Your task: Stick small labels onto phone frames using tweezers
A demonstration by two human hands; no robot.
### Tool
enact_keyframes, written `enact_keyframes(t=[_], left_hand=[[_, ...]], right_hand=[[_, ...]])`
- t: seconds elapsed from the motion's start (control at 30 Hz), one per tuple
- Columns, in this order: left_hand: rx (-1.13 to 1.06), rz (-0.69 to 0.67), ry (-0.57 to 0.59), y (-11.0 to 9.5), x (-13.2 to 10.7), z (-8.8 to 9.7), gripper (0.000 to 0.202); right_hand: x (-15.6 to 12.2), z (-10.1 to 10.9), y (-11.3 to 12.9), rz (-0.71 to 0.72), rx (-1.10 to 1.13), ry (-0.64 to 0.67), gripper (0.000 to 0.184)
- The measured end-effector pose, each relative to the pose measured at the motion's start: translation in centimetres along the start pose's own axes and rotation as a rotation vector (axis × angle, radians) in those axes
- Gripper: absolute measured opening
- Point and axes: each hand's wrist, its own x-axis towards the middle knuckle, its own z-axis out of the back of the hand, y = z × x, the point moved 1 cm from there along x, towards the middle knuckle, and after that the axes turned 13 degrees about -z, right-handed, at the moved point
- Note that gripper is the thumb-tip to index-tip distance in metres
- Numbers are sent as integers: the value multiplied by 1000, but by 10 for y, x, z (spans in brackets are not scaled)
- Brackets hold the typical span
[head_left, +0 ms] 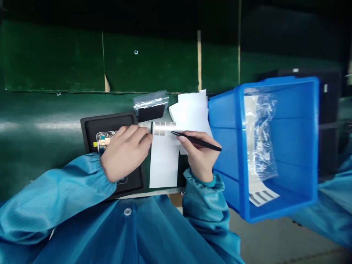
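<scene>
My left hand (125,152) lies over a black tray (90,128) that holds an opened phone assembly (103,140); its fingers are curled and pinch the left end of a white backing strip (164,157) carrying small metallic stickers (162,128). My right hand (198,156) grips black tweezers (196,140), whose tip touches the sticker row at the strip's top. Both arms wear blue smock sleeves.
A tilted blue plastic bin (291,146) at the right holds clear film and a striped paper. White paper sheets (192,106) and a clear bag (150,102) lie behind the strip on the green work surface (41,124). Another person's blue sleeve (337,205) shows at far right.
</scene>
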Motion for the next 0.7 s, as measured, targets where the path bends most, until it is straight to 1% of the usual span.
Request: enact_keyframes(t=[0.07,0.13,0.2,0.27,0.4,0.7], left_hand=[[33,-56,16,-3,20,-14,25],[73,-67,46,-2,31,-27,29],[105,-59,82,0,35,-37,33],[124,-57,94,2,35,-42,34],[157,-80,81,3,34,-45,36],[154,-88,95,2,35,-44,38]], right_hand=[[3,-1,-2,36,-41,69,16],[6,-4,-4,64,-50,106,16],[8,-8,-8,78,-45,111,15],[10,-11,-11,70,-29,111,15],[11,-14,-12,59,10,109,15],[11,-13,-10,67,-7,143,13]])
